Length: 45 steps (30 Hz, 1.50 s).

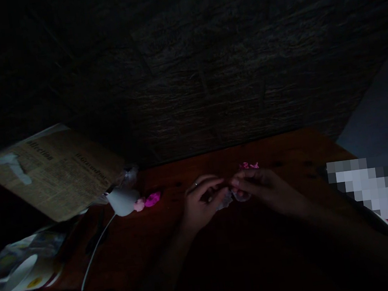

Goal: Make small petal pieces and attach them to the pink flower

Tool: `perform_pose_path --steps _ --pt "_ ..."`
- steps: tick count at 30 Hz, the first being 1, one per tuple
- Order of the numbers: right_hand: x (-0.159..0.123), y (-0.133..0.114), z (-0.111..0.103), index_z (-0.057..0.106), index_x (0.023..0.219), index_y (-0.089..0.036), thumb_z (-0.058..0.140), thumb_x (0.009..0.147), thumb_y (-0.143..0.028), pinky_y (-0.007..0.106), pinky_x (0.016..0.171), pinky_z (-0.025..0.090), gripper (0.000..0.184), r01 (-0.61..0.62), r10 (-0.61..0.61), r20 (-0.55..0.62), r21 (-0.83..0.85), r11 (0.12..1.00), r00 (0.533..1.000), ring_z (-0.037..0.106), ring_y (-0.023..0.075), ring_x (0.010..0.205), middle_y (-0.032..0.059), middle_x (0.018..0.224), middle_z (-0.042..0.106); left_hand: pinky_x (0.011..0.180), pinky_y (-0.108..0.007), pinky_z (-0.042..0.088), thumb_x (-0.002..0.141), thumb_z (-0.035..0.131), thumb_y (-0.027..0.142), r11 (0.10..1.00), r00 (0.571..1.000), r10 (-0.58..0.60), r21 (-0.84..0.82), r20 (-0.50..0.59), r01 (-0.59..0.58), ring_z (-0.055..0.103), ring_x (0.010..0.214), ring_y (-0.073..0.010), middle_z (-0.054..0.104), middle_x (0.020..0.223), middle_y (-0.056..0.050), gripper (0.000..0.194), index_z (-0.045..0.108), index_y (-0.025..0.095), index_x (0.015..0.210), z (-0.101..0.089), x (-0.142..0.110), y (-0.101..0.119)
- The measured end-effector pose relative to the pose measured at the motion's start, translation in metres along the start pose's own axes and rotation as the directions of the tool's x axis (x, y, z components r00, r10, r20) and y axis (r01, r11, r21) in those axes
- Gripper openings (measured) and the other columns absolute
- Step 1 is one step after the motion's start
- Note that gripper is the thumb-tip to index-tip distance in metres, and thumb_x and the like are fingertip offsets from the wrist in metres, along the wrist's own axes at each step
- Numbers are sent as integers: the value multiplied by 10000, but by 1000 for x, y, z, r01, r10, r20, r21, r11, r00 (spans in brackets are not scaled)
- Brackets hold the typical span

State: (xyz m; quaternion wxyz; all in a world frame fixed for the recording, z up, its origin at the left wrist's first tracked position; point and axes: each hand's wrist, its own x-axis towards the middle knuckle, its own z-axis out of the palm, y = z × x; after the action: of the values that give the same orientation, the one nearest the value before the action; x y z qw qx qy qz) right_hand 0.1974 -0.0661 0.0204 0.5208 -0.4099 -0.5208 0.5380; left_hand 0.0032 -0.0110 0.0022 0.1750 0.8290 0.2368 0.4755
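Observation:
In the dim head view, my left hand (pixel 203 203) and my right hand (pixel 268 188) meet over the wooden table. Thumb and forefinger of each are pinched close together, and a ring shows on a left finger. Pale, thin, crumpled material (pixel 225 201) hangs just below the fingertips; it is too dark to tell its kind or which hand bears it. Past my right hand lies a small bright pink piece (pixel 249 165), partly covered by the hand. Left of my left hand are a magenta piece (pixel 153 198) and a light pink piece (pixel 139 204).
A white cone-shaped object (pixel 123 202) with a white cable (pixel 93 259) stands at left. Behind it leans a newsprint-patterned brown box or bag (pixel 56 172). A white paper cup (pixel 29 274) lies on its side near clear plastic (pixel 46 241). A dark textured wall (pixel 207 82) borders the table (pixel 286 150).

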Motion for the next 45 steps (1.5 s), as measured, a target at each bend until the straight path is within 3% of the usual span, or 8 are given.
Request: perform_pose_path --steps 11,19,24,27,30,35,42,45 --pt "-2 9 9 743 749 -183 790 733 -615 246 571 383 435 -86 83 36 80 993 996 506 104 594 -11 654 627 759 -265 613 812 799 274 979 1000 31 -200 5 -29 731 913 -167 741 1036 -89 281 754 199 1079 9 -1 4" --pt "-3 12 11 748 787 -187 783 743 -604 249 553 350 421 -150 144 44 175 973 989 488 102 571 -20 615 594 806 -272 617 854 746 181 985 1000 17 -172 -3 -17 744 927 -156 771 1023 -76 198 780 217 1046 4 1 1" --pt "-4 11 15 765 830 -179 800 698 -634 243 547 353 475 -179 170 57 219 959 984 494 96 568 -19 618 599 897 -298 589 912 667 190 953 993 -100 -279 63 114 728 1027 -176 773 1083 -100 164 781 199 1030 5 0 5" --pt "-5 9 15 772 840 -181 795 713 -619 243 532 340 457 -166 159 46 221 961 986 475 90 548 -29 596 575 793 -269 585 897 698 293 825 942 -307 -456 134 334 732 941 -172 778 1089 -103 146 786 187 946 6 0 3" --pt "-5 7 14 788 874 -183 805 723 -551 244 528 335 399 -185 190 -1 216 959 982 469 89 539 -33 582 570 537 -204 485 786 807 404 612 837 -518 -607 178 507 633 599 -93 793 917 -74 246 777 176 875 6 2 -2" --pt "-1 9 12 797 813 -179 824 665 -513 241 520 340 366 -197 223 -76 259 945 972 491 90 552 2 677 657 466 -179 392 586 938 377 322 715 -663 -778 222 540 493 460 -42 749 678 -25 347 756 164 791 5 6 -6" --pt "-2 12 13 797 791 -184 837 645 -543 239 520 343 389 -225 251 -74 255 940 965 485 87 552 17 711 681 534 -165 459 546 949 226 188 656 -702 -816 279 547 584 551 -44 793 829 -34 399 784 201 909 4 10 -3" --pt "-2 12 12 801 792 -193 836 652 -555 234 518 342 390 -212 241 -87 257 943 967 485 85 554 17 722 687 562 -158 478 487 969 219 162 631 -728 -827 268 539 614 581 -48 790 794 -22 361 784 199 797 4 11 -3"
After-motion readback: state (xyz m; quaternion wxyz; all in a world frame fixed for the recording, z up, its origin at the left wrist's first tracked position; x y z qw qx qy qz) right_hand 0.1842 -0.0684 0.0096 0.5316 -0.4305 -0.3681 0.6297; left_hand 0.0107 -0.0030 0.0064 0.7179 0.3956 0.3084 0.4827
